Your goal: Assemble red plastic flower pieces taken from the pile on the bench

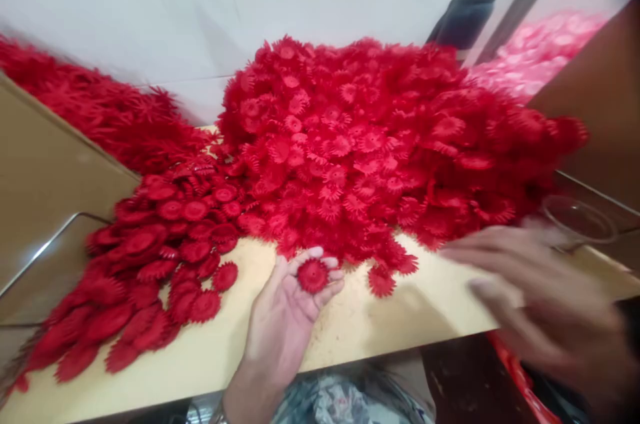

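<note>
While the left hand (287,317) lies palm up at the near edge of the desk (350,324), it cradles 1 red toothed flower piece (313,275) on its fingertips, the fingers (327,263) loosely curled around it rather than pinching it tight. The right hand (530,291) is blurred with motion just in front of the big heap of red flower pieces (370,144); its fingers look spread and seem to hold nothing, though the blur leaves that uncertain. To the left lies a flatter pile of rounder red discs (150,257), and a clear cup (580,221) stands just beyond the right hand. Judging by this, the step in hand looks like picking single pieces from the heap, with 1 piece already taken. The next move would call for the free hand to separate 1 more piece from the tangled heap without dragging its neighbours off the desk, while the left palm stays level so its piece does not slide off.
</note>
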`<state>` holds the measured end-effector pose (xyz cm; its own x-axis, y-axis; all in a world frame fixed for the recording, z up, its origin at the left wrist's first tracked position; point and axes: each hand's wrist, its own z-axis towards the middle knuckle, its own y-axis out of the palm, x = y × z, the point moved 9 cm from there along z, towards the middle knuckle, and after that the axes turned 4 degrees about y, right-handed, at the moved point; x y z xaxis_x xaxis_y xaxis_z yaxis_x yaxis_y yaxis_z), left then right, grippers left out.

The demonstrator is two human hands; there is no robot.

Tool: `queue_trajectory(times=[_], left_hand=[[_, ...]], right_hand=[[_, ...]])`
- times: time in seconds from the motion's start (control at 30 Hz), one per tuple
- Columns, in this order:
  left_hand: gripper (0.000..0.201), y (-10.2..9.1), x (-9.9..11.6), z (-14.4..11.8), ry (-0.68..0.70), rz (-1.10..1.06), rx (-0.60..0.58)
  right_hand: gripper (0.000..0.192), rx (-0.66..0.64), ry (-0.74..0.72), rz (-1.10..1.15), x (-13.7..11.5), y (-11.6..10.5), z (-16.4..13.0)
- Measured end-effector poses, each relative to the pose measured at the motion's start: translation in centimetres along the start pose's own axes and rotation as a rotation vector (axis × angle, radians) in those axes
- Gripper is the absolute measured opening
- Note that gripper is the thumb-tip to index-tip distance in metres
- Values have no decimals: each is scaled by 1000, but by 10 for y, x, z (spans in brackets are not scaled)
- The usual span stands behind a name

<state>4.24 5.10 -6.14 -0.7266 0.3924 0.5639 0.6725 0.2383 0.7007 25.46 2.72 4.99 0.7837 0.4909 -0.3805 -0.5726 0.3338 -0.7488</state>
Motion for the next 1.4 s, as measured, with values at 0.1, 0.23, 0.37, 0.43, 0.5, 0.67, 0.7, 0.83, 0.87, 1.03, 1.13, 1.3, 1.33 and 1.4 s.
queue_trajectory(times=[0.1,0.23,0.37,0.43,0.5,0.67,0.7,0.83,0.87,1.03,1.13,1.3,1.33,1.4], left_hand=[[36,4,-7,-4,-38,-65,-41],[38,0,-13,-10,-98,-108,-8],[34,-12,-3,-10,-23,-148,76],[31,-15,4,-8,41,-197,86],[31,-16,11,-7,99,-227,66],[33,-16,18,-8,165,-183,8],[32,-15,19,-8,177,-171,-4],[16,-23,15,-7,189,-117,16],[16,-27,14,-6,191,-106,37],[14,-53,31,-5,306,32,183],[14,-63,39,-11,333,101,222],[22,-49,45,-19,396,94,136],[24,-42,45,-20,413,76,114],[25,-28,43,-21,450,2,82]], right_hand=[[25,-125,-277,122,-79,67,11],[31,-173,-350,72,-109,120,10],[34,-203,-361,98,-110,128,2],[33,-188,-370,118,-110,124,-1],[33,-155,-357,113,-109,121,-1],[31,-86,-243,58,-107,124,4],[31,-85,-225,62,-108,126,5],[33,-166,-216,120,-119,133,4],[34,-198,-245,138,-122,135,3],[34,-148,-318,320,-120,119,9],[32,-74,-242,395,-108,110,20],[28,-90,-151,477,-111,115,43],[28,-101,-77,499,-110,121,52],[30,-112,85,562,-106,136,72]])
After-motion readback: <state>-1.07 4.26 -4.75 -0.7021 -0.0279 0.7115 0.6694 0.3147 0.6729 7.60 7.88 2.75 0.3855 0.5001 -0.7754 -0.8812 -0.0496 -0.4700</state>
